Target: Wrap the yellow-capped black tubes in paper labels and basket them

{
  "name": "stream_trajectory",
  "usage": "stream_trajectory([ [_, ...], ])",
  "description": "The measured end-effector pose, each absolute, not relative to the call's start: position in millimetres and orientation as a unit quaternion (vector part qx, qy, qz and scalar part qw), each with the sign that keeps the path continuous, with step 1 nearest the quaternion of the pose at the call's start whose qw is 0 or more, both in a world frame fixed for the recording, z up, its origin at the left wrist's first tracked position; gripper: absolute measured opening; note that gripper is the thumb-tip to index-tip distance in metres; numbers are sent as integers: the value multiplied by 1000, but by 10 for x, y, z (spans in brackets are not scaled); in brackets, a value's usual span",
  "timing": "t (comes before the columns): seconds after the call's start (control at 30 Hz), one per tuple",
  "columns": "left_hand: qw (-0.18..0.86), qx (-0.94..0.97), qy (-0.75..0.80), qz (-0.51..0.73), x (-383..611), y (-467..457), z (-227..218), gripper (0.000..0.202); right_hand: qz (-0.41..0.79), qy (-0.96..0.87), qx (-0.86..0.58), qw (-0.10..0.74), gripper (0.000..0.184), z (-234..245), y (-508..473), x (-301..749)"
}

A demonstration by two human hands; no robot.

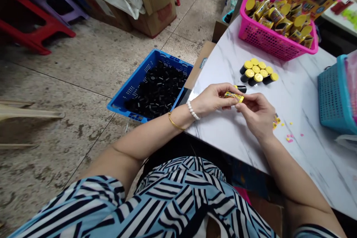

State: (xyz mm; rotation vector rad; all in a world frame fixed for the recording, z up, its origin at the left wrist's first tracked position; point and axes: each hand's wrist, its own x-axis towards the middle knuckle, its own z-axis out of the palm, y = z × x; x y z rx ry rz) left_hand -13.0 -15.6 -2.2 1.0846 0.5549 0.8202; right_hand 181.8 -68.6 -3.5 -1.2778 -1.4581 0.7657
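My left hand [214,98], with a pearl bracelet at the wrist, grips a small yellow printed tube [232,96] between thumb and fingers. The fingertips of my right hand [258,113] are closed on the tube's right end. Just beyond my fingers, a black cylinder [241,89] lies on the table. Farther back stands a cluster of several black cylinders with yellow caps [258,77]. Partly hidden by my right hand are yellow patterned pieces [276,121], with small pink and yellow bits [290,140] scattered nearby.
On the marble-patterned table [306,171] stand a pink basket [267,46] of yellow-wrapped tubes and a teal basket [333,100]. A blue crate [119,109] of black parts sits at the left, below table height. Cardboard boxes [158,16] and a red stool [41,33] stand behind.
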Motion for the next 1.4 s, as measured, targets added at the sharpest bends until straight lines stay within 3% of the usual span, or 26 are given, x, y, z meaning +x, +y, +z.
stream_trajectory([
  [0.1,729,504,264,381,-118,-162,-12,36,437,-532,-537,488,32,-3,-667,1750],
  [0.17,730,505,271,374,-119,-164,-13,42,455,-525,-533,484,34,20,-654,1769],
  [0.3,747,479,282,363,-129,-157,-21,47,440,-539,-543,470,31,37,-644,1868],
  [0.53,750,448,337,350,-112,-149,-2,31,449,-548,-535,460,34,-22,-646,1945],
  [0.83,759,469,301,338,-150,-124,14,31,244,-672,-502,488,30,39,-733,1900],
  [1.07,672,547,253,430,-148,-161,40,32,414,-533,-531,512,33,-48,-679,1869],
  [1.23,728,483,269,406,-150,-123,-48,47,361,-567,-516,530,33,7,-687,1839],
  [1.4,716,499,293,389,-140,-111,-67,41,359,-559,-533,523,38,-5,-695,1849],
])
